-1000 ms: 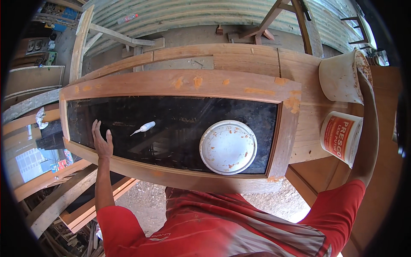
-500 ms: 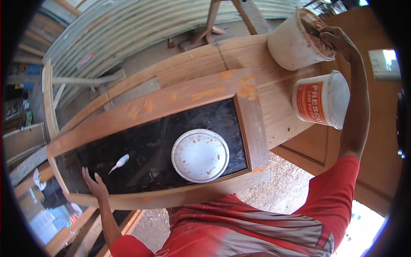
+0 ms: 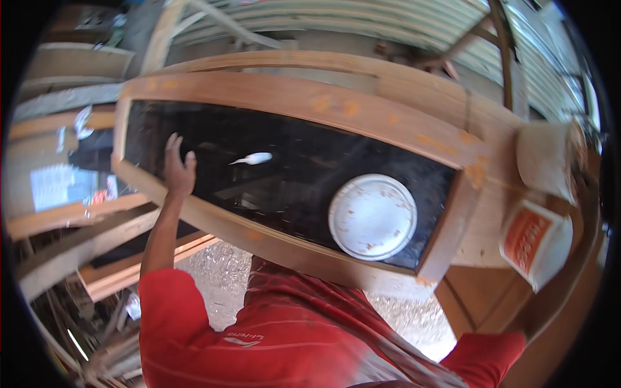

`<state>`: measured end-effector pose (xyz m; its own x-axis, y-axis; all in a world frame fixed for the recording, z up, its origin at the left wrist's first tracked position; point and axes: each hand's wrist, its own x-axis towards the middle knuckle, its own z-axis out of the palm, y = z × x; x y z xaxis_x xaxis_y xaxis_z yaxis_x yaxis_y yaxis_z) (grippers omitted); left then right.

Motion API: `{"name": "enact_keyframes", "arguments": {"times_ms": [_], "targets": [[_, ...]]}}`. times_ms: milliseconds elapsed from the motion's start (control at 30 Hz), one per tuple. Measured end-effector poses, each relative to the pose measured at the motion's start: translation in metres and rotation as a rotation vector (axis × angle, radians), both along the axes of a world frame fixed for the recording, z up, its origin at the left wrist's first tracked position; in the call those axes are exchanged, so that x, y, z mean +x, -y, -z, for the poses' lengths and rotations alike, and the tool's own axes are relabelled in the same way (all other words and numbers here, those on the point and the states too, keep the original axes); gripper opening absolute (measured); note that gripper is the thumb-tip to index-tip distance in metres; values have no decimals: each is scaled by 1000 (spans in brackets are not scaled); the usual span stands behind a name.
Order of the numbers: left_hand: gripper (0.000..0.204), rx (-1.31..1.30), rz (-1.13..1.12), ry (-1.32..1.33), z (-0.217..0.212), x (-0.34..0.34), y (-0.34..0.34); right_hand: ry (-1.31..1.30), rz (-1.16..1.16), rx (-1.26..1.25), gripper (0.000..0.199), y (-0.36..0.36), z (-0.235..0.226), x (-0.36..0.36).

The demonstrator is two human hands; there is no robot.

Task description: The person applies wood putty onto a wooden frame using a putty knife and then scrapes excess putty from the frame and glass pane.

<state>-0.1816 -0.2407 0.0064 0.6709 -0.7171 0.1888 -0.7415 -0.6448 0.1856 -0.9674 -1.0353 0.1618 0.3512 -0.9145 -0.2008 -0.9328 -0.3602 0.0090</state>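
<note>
My left hand (image 3: 179,169) lies open at the near left edge of a wooden frame (image 3: 252,89), its fingers spread over the dark panel (image 3: 291,187) inside it. On that panel rest a small white drop-shaped bottle (image 3: 260,158) with a thin tip and a round white lid (image 3: 373,216) specked with orange-brown filler. Far right, my right hand (image 3: 586,185) reaches to the mouth of a large off-white bucket (image 3: 546,158). Its fingers are dim and partly hidden; the putty knife they gripped half a second ago is hardly visible now. Several orange-brown filler patches mark the frame.
A smaller white tub (image 3: 556,249) with a red label stands nearer me than the bucket. Wooden boards (image 3: 420,90) lie under and beyond the frame. A trestle leg (image 3: 510,71) rises behind, before corrugated sheeting (image 3: 343,29). Lumber (image 3: 84,242) is at left.
The view has turned right to left, so the frame now slants down to the right and the buckets sit near the right rim. My left hand stays on the frame; my right stays at the bucket.
</note>
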Motion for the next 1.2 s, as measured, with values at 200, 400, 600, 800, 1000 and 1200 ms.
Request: {"name": "enact_keyframes", "arguments": {"times_ms": [200,400,600,800,1000,1200], "targets": [[52,29,-22,39,-5,0,-12,117,94,-76,29,5,20,5],[53,-4,-3,15,-6,3,-10,148,126,-106,31,-19,23,-1],[55,-27,8,26,5,8,-6,206,127,-164,36,-46,16,-6],[56,-38,15,38,-10,7,-16,675,3,-73,43,-140,1,65],[59,-93,59,19,0,8,-19,1386,93,511,53,-336,11,252],[73,-132,119,-106,-9,5,-23,1551,15,746,36,-499,-5,469]]}}
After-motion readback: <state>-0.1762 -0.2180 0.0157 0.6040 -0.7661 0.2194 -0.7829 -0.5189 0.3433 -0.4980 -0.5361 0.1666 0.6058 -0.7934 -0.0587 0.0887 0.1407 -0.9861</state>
